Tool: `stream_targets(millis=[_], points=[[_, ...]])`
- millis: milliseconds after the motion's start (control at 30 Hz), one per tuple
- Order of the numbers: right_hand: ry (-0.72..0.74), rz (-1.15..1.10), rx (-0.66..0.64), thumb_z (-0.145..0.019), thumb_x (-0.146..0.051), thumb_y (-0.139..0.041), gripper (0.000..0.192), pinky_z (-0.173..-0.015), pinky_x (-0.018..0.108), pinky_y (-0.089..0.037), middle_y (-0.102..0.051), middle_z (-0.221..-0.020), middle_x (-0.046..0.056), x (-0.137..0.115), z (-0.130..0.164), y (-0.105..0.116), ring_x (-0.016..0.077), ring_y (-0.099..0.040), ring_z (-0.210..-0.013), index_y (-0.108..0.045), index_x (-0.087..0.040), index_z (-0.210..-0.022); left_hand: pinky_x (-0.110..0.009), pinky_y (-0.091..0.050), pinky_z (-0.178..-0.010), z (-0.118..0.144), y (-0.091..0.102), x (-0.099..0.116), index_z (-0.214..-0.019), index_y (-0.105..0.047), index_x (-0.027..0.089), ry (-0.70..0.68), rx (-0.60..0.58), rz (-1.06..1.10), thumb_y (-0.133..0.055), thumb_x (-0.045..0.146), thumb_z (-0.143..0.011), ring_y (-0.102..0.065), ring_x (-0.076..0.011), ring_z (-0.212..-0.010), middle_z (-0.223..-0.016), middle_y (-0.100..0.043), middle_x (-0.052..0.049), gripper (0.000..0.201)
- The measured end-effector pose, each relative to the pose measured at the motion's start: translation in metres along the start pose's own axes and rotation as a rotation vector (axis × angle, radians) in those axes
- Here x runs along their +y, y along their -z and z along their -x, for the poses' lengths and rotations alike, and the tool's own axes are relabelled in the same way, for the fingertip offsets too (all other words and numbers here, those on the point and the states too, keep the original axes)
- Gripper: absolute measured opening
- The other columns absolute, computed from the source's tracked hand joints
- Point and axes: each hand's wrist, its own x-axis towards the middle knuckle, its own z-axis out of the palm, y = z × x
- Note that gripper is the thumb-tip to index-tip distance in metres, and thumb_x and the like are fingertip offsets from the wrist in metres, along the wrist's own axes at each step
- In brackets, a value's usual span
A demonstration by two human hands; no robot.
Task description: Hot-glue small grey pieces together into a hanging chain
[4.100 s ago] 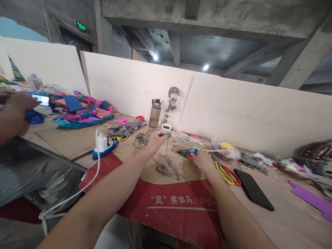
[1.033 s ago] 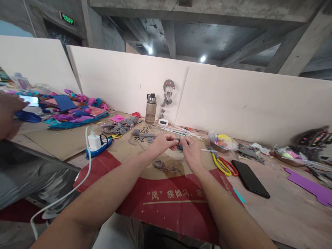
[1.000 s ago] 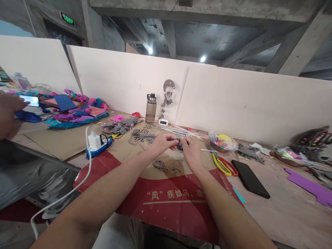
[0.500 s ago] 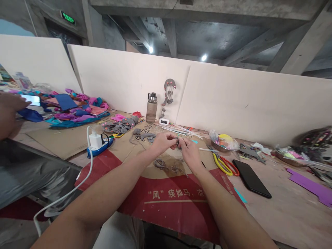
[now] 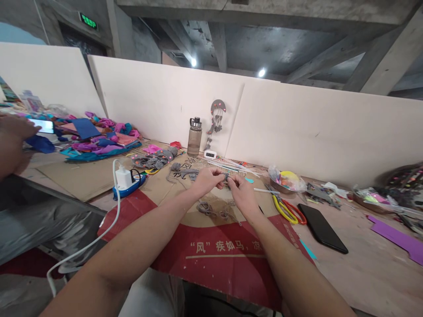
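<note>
Above the cardboard sheet (image 5: 211, 264), my left hand (image 5: 211, 179) and my right hand (image 5: 242, 190) meet, fingertips pinched on a small grey piece (image 5: 226, 176). It looks like felt or yarn, but its shape is mostly covered by my fingers. A loose coil of grey yarn (image 5: 205, 208) lies on the cardboard just below my hands. To the left of my left hand are grey strips (image 5: 188, 174) and a small grey ball (image 5: 175, 167). Thin white sticks (image 5: 228, 164) lie behind my hands.
Yellow-and-red-handled scissors or pliers (image 5: 286, 210) and a black phone (image 5: 322, 228) lie on the right. A bottle (image 5: 194, 137) and small clock (image 5: 210, 154) stand at the back. A white charger (image 5: 123, 178) with a trailing cable sits left. Another person's hand (image 5: 16, 132) holds a phone.
My fingertips have parted slightly, so more of the grey piece shows between them. The whole view has shifted a little; the things on the table keep their places.
</note>
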Motion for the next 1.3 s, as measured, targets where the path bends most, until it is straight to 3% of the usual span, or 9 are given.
stream_targets(millis=[267,467,633,833,967,1100,1300], points=[[-0.053,-0.035,0.013,-0.082,-0.039,-0.044,0.029,-0.06,0.028,-0.034,-0.058,-0.064,0.001,-0.001,0.0,0.002,0.0166,-0.05,-0.063,-0.053,-0.021,-0.061,-0.02,-0.047,-0.05,0.0,0.0,-0.002,-0.069,-0.055,0.013,-0.023,-0.011,-0.011,-0.056,0.013,-0.071,-0.054,-0.0072,-0.047,-0.055,-0.057,0.002,0.002],[-0.178,-0.092,0.083,-0.075,-0.037,-0.053,0.018,-0.052,0.027,-0.032,-0.051,-0.053,-0.003,-0.002,0.0,0.003,0.0159,-0.046,-0.051,-0.058,-0.021,-0.084,-0.018,-0.044,-0.048,0.0,0.002,-0.001,-0.071,-0.057,0.013,-0.03,-0.108,-0.015,-0.059,0.017,-0.072,-0.051,-0.0063,-0.047,-0.053,-0.055,0.003,0.005],[-0.216,-0.172,0.055,-0.071,-0.033,-0.051,0.013,-0.052,0.026,-0.033,-0.055,-0.057,-0.001,0.0,-0.003,0.004,0.0151,-0.046,-0.052,-0.055,-0.022,-0.068,-0.016,-0.035,-0.042,0.0,0.006,-0.003,-0.074,-0.06,0.012,-0.029,-0.21,-0.035,-0.061,0.024,-0.074,-0.046,-0.0046,-0.044,-0.052,-0.054,0.003,0.013],[-0.26,-0.136,0.046,-0.07,-0.032,-0.05,0.013,-0.051,0.025,-0.032,-0.057,-0.06,-0.001,0.003,-0.005,0.007,0.0136,-0.045,-0.051,-0.056,-0.02,-0.072,-0.022,-0.048,-0.057,-0.002,0.007,-0.007,-0.086,-0.063,0.009,0.03,-0.299,0.133,-0.065,0.028,-0.074,-0.057,-0.0084,-0.053,-0.062,-0.064,-0.003,0.022],[-0.194,-0.046,0.04,-0.072,-0.032,-0.05,0.013,-0.052,0.024,-0.031,-0.055,-0.057,-0.002,0.002,-0.004,0.006,0.013,-0.045,-0.052,-0.056,-0.02,-0.073,-0.024,-0.051,-0.058,-0.001,0.007,-0.004,-0.089,-0.062,0.008,0.035,-0.269,0.156,-0.067,0.025,-0.073,-0.061,-0.0109,-0.055,-0.063,-0.065,-0.005,0.023],[-0.014,0.08,0.05,-0.076,-0.032,-0.05,0.014,-0.055,0.025,-0.031,-0.054,-0.061,-0.001,0.004,-0.002,0.004,0.0137,-0.045,-0.056,-0.057,-0.02,-0.076,-0.023,-0.051,-0.053,0.0,0.008,0.001,-0.081,-0.062,0.009,0.029,-0.228,-0.012,-0.069,0.024,-0.073,-0.062,-0.0117,-0.051,-0.059,-0.065,-0.005,0.019],[0.007,-0.102,0.009,-0.08,-0.029,-0.046,0.024,-0.058,0.026,-0.035,-0.047,-0.063,-0.004,0.009,-0.001,0.0,0.0151,-0.046,-0.058,-0.049,-0.019,-0.102,-0.023,-0.052,-0.052,-0.001,0.01,0.006,-0.073,-0.058,0.011,0.025,-0.144,-0.039,-0.064,0.021,-0.077,-0.062,-0.0116,-0.049,-0.055,-0.065,-0.004,0.012]])
